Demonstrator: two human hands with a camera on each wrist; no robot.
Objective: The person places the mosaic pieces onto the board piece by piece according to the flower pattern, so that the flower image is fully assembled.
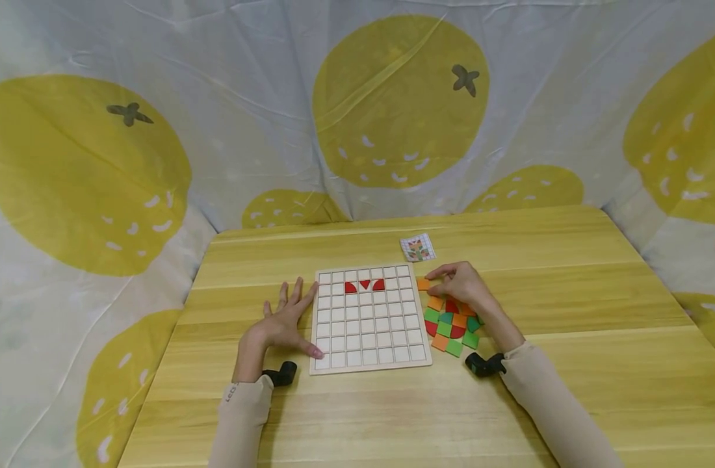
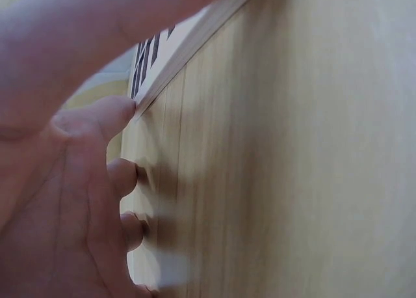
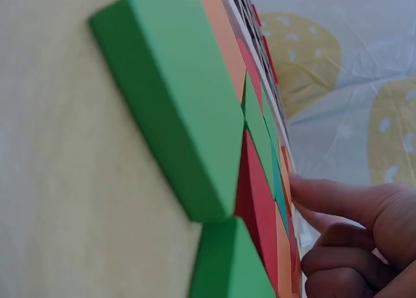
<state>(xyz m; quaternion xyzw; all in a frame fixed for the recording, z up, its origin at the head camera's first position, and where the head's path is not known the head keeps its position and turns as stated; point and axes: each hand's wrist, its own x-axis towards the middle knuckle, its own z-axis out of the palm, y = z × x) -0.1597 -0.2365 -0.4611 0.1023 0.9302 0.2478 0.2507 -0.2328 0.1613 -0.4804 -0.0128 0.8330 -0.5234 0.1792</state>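
Observation:
A white gridded puzzle board (image 1: 366, 322) with a pale wooden frame lies on the table. Its second row holds a red triangle tile (image 1: 365, 284) between two red curved-edge tiles, one being the left tile (image 1: 350, 288). Spread along the board's left side, my left hand (image 1: 283, 323) touches its edge with the index finger and has the thumb at the lower left corner. My right hand (image 1: 459, 286) pinches an orange square tile (image 1: 422, 285) beside the board's upper right edge. Below that hand lies a pile of green, red and orange tiles (image 1: 444, 329).
A small pattern card (image 1: 418, 247) lies behind the board's upper right corner. Black wrist camera mounts, the left mount (image 1: 283, 374) and the right mount (image 1: 483, 364), sit near the tabletop. A lemon-print curtain (image 1: 258, 117) hangs behind the wooden table (image 1: 369, 422).

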